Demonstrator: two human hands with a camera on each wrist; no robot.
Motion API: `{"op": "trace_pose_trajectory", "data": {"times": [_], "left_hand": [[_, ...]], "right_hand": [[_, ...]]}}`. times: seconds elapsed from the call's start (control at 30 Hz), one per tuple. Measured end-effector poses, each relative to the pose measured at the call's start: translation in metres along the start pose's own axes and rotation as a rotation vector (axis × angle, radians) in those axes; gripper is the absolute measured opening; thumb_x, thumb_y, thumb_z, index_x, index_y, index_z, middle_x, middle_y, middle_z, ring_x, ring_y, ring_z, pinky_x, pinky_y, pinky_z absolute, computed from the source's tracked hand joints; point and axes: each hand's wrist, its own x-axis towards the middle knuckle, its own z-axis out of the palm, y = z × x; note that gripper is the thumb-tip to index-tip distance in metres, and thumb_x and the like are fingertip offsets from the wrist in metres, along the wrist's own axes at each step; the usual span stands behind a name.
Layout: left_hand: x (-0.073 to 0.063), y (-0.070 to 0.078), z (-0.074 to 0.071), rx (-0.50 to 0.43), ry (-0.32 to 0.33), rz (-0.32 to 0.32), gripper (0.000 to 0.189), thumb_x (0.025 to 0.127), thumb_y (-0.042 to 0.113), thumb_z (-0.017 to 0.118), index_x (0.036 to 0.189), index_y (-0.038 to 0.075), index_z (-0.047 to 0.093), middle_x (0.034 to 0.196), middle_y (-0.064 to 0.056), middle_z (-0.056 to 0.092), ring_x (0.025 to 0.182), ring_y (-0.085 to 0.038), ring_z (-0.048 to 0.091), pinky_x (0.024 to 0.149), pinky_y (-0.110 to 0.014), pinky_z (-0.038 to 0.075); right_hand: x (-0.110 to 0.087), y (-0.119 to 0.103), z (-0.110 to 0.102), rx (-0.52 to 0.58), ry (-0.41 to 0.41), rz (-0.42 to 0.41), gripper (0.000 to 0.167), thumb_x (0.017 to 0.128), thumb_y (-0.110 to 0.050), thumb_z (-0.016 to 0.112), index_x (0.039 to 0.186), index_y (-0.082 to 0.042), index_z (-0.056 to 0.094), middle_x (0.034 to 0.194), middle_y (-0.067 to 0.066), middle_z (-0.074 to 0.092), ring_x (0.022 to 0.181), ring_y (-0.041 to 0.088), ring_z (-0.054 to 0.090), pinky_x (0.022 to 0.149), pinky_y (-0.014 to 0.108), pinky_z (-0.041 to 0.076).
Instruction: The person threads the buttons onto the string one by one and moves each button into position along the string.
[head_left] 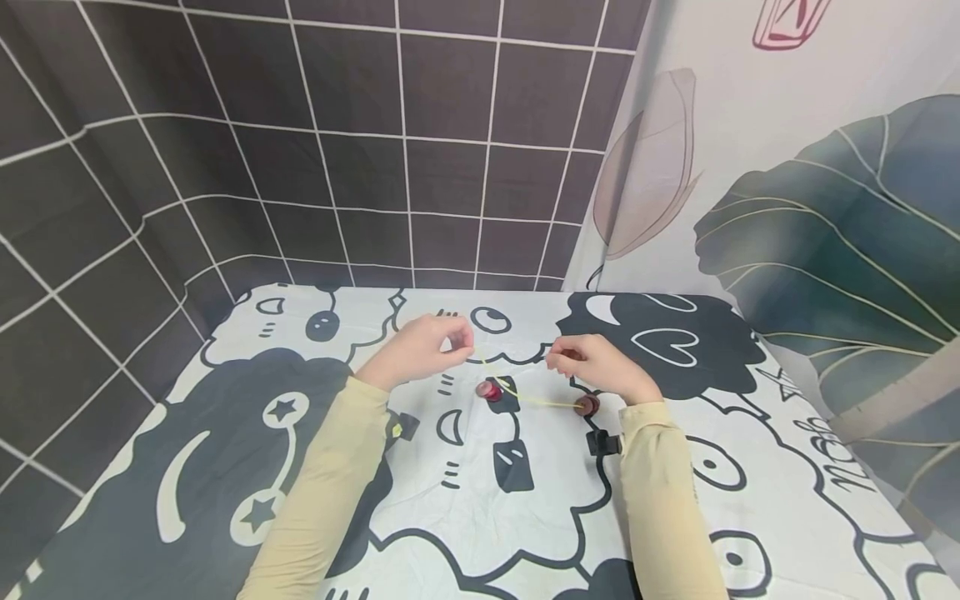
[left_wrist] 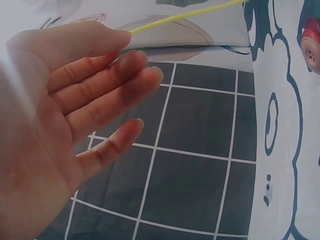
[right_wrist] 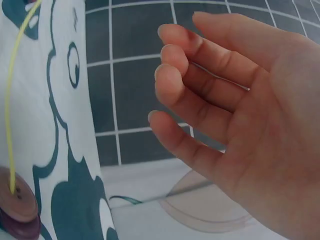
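Note:
My left hand pinches the end of a yellow string between thumb and forefinger, its other fingers spread apart. From there the string drops past the red and pink buttons and runs right to a stack of brown buttons. In the right wrist view the string enters a hole of the top brown button, with a dark purple one under it. Raised over the cloth, my right hand has loosely bent fingers, thumb apart from the forefinger, and nothing between them.
A white cloth with black cartoon drawings covers the table. Behind it hangs a dark cloth with a white grid, and a leaf-patterned curtain hangs at the right. Small dark devices sit at the left wrist and right wrist.

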Motion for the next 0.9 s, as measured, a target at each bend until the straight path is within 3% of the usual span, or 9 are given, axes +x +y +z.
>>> {"op": "trace_pose_trajectory", "data": {"times": [0.2, 0.37, 0.5, 0.67, 0.77, 0.9], "left_hand": [[0.001, -0.002, 0.004, 0.015, 0.010, 0.026, 0.004, 0.085, 0.012, 0.065, 0.085, 0.013, 0.062, 0.081, 0.000, 0.070, 0.081, -0.016, 0.066, 0.082, -0.036, 0.050], [0.002, 0.000, 0.007, 0.018, 0.008, 0.028, 0.004, 0.085, 0.012, 0.065, 0.086, 0.014, 0.062, 0.082, 0.000, 0.070, 0.081, -0.016, 0.066, 0.085, -0.038, 0.049], [0.004, 0.001, 0.008, 0.015, -0.008, 0.025, 0.004, 0.086, 0.011, 0.065, 0.087, 0.013, 0.062, 0.083, 0.000, 0.069, 0.082, -0.016, 0.065, 0.085, -0.037, 0.049], [0.005, 0.001, 0.011, 0.016, -0.014, 0.038, 0.004, 0.085, 0.011, 0.065, 0.087, 0.012, 0.063, 0.083, 0.000, 0.069, 0.083, -0.015, 0.064, 0.083, -0.035, 0.050], [0.006, 0.002, 0.012, 0.019, -0.015, 0.054, 0.005, 0.085, 0.011, 0.066, 0.088, 0.013, 0.063, 0.084, 0.000, 0.069, 0.083, -0.015, 0.064, 0.082, -0.033, 0.051], [0.006, 0.003, 0.014, 0.035, -0.010, 0.085, 0.005, 0.085, 0.011, 0.067, 0.088, 0.014, 0.064, 0.084, 0.001, 0.069, 0.082, -0.015, 0.064, 0.081, -0.033, 0.050]], "right_hand": [[0.007, -0.014, 0.008, -0.016, 0.048, -0.034, 0.011, 0.094, -0.013, 0.058, 0.095, -0.008, 0.067, 0.080, 0.004, 0.066, 0.070, 0.013, 0.055, 0.066, 0.026, 0.046], [0.016, -0.028, 0.020, 0.006, 0.100, -0.056, 0.011, 0.094, -0.016, 0.059, 0.098, -0.010, 0.067, 0.090, 0.005, 0.068, 0.082, 0.013, 0.059, 0.076, 0.029, 0.048], [0.022, -0.036, 0.031, 0.050, 0.077, -0.083, 0.012, 0.094, -0.015, 0.060, 0.103, -0.009, 0.065, 0.099, 0.007, 0.069, 0.094, 0.019, 0.063, 0.083, 0.037, 0.052], [0.027, -0.040, 0.041, 0.073, 0.030, -0.118, 0.026, 0.093, -0.015, 0.059, 0.117, -0.005, 0.061, 0.113, 0.011, 0.068, 0.105, 0.026, 0.065, 0.088, 0.047, 0.052], [0.027, -0.042, 0.043, 0.078, 0.007, -0.143, 0.032, 0.093, -0.015, 0.060, 0.124, -0.006, 0.059, 0.115, 0.012, 0.068, 0.105, 0.026, 0.065, 0.085, 0.043, 0.053], [0.027, -0.045, 0.044, 0.063, -0.002, -0.164, 0.029, 0.093, -0.016, 0.060, 0.120, -0.008, 0.060, 0.101, 0.008, 0.071, 0.090, 0.018, 0.065, 0.077, 0.030, 0.050]]}}
